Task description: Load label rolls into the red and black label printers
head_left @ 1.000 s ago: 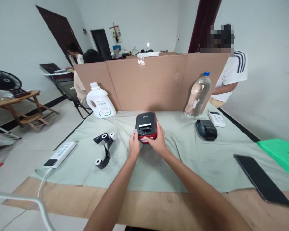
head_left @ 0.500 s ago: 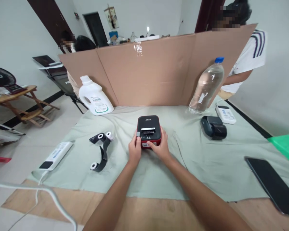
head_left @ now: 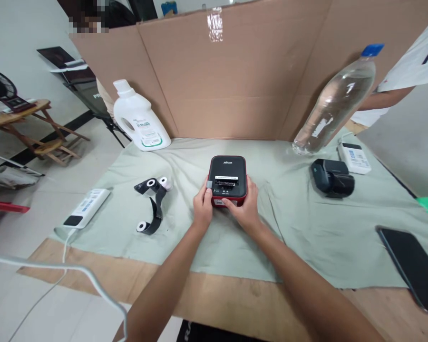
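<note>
Fingers (head_left: 251, 186) clamp from both sides now, the left hand (head_left: 202, 207) pressing the near left corner, the right hand (head_left: 248, 209) wrapping the right side with its thumb laid along the front edge. Between them sits the printer (head_left: 228, 167), black on top and red around the sides, slot facing up, on the green cloth (head_left: 196, 149) at the middle of the counter (head_left: 235, 292). A small grey tab (head_left: 209, 184) shows at its left edge, right by the left thumb!

Moving out to the left, a black ribbon (head_left: 159, 202) curls between white-cored rolls, and past that lies a white box (head_left: 87, 208) with a cable (head_left: 64, 249) running off its near end. Over on the right, a black gadget (head_left: 331, 178) rests just beside a second white device (head_left: 356, 158), with a dark tablet (head_left: 410, 266) nearer the edge. At the back, a white jug (head_left: 142, 121) and a clear bottle (head_left: 337, 102), blue-capped, flank the cardboard (head_left: 228, 85). Beyond the bottle, a co-worker's striped sleeve (head_left: 419, 61) peeks in.
</note>
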The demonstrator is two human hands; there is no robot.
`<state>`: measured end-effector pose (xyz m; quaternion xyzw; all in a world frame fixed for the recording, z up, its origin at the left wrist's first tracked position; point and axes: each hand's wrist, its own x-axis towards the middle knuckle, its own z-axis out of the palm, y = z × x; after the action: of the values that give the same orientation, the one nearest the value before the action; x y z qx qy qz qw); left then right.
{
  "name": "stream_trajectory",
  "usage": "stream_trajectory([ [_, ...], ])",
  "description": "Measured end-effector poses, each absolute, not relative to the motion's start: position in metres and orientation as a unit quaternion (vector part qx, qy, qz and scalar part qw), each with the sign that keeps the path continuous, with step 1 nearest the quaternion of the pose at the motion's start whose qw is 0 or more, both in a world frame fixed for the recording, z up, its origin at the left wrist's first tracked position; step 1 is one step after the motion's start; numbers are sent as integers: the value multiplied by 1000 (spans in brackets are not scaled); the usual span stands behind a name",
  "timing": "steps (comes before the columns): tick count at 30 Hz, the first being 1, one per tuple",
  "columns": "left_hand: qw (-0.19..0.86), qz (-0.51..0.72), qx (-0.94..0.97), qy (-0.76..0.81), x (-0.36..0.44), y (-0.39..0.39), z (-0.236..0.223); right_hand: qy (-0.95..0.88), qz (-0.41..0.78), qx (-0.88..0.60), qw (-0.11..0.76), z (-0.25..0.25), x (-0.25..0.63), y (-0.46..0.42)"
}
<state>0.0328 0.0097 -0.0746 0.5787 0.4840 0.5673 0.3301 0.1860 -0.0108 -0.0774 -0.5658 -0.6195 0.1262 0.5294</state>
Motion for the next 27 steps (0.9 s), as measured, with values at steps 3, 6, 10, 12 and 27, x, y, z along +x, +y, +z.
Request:
stream_trajectory([
  [3, 322, 566, 582, 487, 31, 9, -75, -624, 119, -570, 521, -77, 186, -12],
  [6, 306, 562, 591, 491, 31, 9, -75, -623, 112, -565, 528, -78, 186, -12],
  [10, 287, 567, 591, 498, 31, 9, -73, -621, 106, -552, 547, -79, 185, -11],
  [12, 286, 571, 586, 499, 32, 9, -72, -619, 107, -550, 550, -80, 185, -10],
  [27, 419, 519, 519, 534, 16, 28, -27, -626, 98, -544, 550, -79, 186, -8],
])
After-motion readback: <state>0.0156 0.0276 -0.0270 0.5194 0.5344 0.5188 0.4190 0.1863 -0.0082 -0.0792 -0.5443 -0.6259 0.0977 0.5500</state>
